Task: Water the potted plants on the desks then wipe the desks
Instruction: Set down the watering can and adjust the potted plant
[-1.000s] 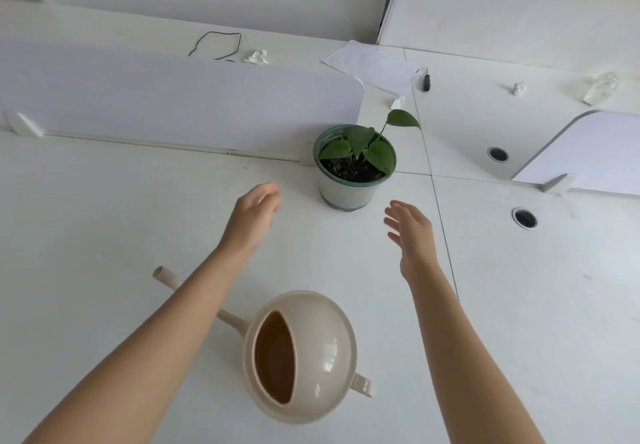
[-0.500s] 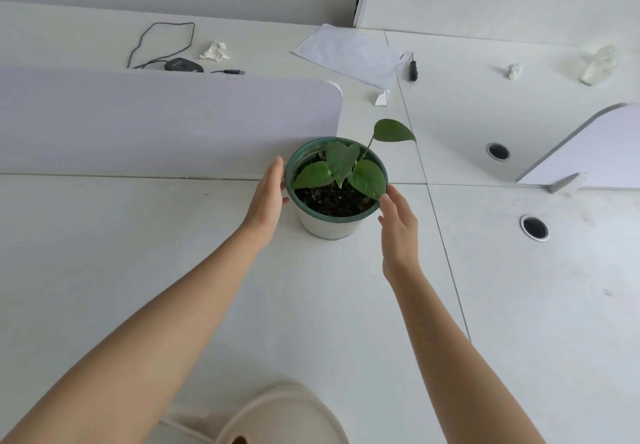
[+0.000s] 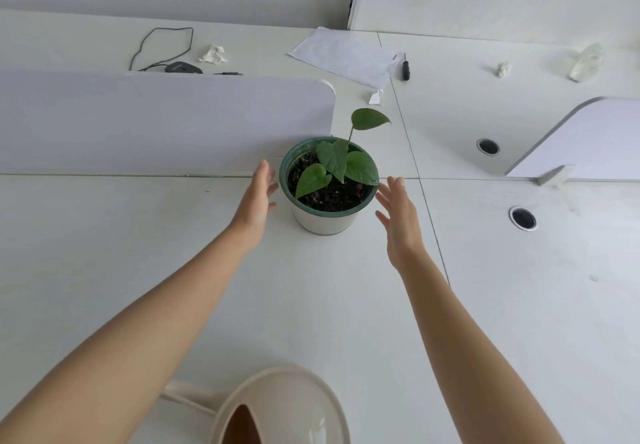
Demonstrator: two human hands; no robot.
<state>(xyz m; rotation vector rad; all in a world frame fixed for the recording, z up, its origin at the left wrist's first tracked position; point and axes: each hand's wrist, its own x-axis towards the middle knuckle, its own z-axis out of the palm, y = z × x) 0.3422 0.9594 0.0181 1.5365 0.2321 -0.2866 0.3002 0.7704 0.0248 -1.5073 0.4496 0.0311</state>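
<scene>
A small potted plant (image 3: 325,221) with a green rim, white sides and several heart-shaped leaves stands on the white desk (image 3: 104,253), beside the end of a divider panel. My left hand (image 3: 256,197) is just left of the pot with fingers straight, a narrow gap between them. My right hand (image 3: 401,218) is just right of the pot, fingers spread, also slightly apart from it. A beige watering can (image 3: 294,409) stands at the bottom edge, between my forearms, partly cut off.
A lilac divider panel (image 3: 156,121) runs along the desk's back edge; another (image 3: 588,138) is at the right. Two cable holes (image 3: 522,218) (image 3: 487,146) lie to the right. The far desk holds a mouse with cable (image 3: 181,67), crumpled tissues (image 3: 213,54), paper (image 3: 346,55) and a screwdriver (image 3: 405,67).
Both hands came in from the near desk to the sides of the pot, touched it, and now stand slightly off it. The pot sits a little nearer to me.
</scene>
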